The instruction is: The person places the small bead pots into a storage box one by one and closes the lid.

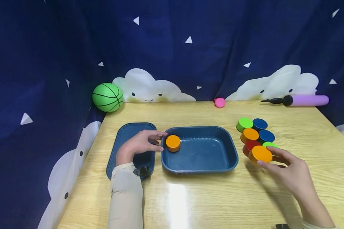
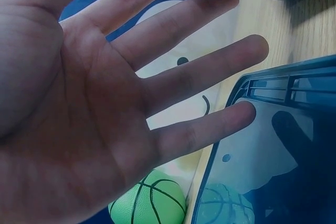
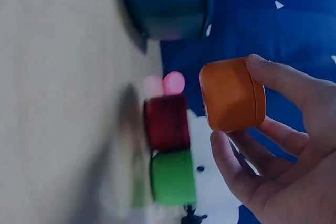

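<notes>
My right hand (image 1: 293, 171) pinches an orange round container (image 1: 260, 155) between thumb and fingers, held above the table beside a red one (image 1: 250, 146). In the right wrist view the hand (image 3: 294, 135) grips the orange container (image 3: 233, 95) by its sides. My left hand (image 1: 141, 143) has its fingers extended at the left rim of the blue tray (image 1: 200, 170). Inside that tray, at the left end, stands another orange container (image 1: 173, 143). In the left wrist view the palm and spread fingers of the left hand (image 2: 121, 93) show, holding nothing.
A blue lid (image 1: 133, 127) lies under the left forearm. Several round containers, green (image 1: 244, 124), blue (image 1: 266, 136) and orange (image 1: 249, 135), cluster right of the tray. Farther back are a green ball (image 1: 107, 97), a pink object (image 1: 219, 102) and a purple pump (image 1: 309, 100).
</notes>
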`<state>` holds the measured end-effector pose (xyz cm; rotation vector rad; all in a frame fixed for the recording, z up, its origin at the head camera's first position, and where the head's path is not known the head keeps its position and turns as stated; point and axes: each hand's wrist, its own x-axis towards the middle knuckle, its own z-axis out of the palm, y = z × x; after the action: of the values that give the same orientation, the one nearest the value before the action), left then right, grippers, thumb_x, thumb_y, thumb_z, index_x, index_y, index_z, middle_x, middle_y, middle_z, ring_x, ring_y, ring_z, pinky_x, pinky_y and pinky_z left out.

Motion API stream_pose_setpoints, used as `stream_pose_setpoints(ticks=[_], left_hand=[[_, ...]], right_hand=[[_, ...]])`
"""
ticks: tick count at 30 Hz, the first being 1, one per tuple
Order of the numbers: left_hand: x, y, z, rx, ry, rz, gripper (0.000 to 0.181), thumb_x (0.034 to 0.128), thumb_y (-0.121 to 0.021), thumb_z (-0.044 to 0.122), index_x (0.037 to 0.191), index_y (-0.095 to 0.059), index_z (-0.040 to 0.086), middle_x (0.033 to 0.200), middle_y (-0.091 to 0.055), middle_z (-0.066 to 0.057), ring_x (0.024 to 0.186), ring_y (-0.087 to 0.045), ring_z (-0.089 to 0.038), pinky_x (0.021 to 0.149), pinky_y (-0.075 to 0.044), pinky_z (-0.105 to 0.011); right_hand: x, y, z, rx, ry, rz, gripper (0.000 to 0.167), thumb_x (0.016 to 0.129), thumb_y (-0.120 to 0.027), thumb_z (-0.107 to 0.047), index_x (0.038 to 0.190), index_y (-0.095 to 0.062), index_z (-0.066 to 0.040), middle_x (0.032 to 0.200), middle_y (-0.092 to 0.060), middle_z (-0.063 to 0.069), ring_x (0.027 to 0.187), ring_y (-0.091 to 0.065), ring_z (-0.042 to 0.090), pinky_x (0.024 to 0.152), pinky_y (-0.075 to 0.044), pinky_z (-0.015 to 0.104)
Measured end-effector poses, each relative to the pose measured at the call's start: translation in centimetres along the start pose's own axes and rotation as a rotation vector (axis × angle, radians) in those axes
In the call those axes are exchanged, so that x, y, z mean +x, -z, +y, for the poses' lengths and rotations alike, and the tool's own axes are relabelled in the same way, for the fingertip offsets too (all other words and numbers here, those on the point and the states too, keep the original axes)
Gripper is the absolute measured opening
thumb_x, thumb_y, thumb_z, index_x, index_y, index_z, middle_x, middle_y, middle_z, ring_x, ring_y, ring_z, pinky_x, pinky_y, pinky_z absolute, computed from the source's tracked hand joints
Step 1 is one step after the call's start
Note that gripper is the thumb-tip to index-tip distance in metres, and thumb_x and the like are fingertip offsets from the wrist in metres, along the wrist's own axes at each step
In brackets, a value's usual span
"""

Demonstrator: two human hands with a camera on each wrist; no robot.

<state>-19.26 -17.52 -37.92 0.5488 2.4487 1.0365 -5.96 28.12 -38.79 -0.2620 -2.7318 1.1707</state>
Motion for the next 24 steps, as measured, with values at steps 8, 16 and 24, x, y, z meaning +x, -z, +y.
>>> stream_pose_setpoints(ticks=[8,16,24], left_hand=[[0.1,0.0,-0.2,0.007,-0.004,-0.002,0.06,0.0898,-0.078,0.025,0.146,-0.056,0.02,0.143,-0.06,-0.015,0.126,-0.063,-0.031,0.111,-0.045,-0.053],[0.1,-0.1,-0.2,-0.013,0.013,0.006,0.06,0.0892,-0.079,0.023,0.145,-0.056,0.021,0.144,-0.06,-0.013,0.126,-0.063,-0.031,0.11,-0.047,-0.051],[0.2,-0.1,-0.3,-0.038,-0.009,0.001,0.061,0.089,-0.079,0.021,0.145,-0.056,0.02,0.144,-0.059,-0.013,0.126,-0.063,-0.032,0.109,-0.047,-0.051]], right_hand=[[1.3,-1.4,-3.9,0.038,0.054,-0.015,0.068,0.083,-0.084,-0.038,0.139,-0.06,-0.009,0.114,-0.063,-0.015,0.088,-0.056,-0.009,0.069,-0.052,0.008],[2.6,-4.1,-7.6,0.063,0.104,-0.108,0.068,0.083,-0.083,-0.04,0.14,-0.06,-0.009,0.133,-0.061,0.017,0.096,-0.065,0.013,0.071,-0.052,0.01],[4.0,-8.0,-9.6,0.03,0.128,-0.157,0.066,0.081,-0.085,-0.04,0.135,-0.064,-0.008,0.127,-0.067,0.018,0.106,-0.065,0.033,0.081,-0.052,0.022]])
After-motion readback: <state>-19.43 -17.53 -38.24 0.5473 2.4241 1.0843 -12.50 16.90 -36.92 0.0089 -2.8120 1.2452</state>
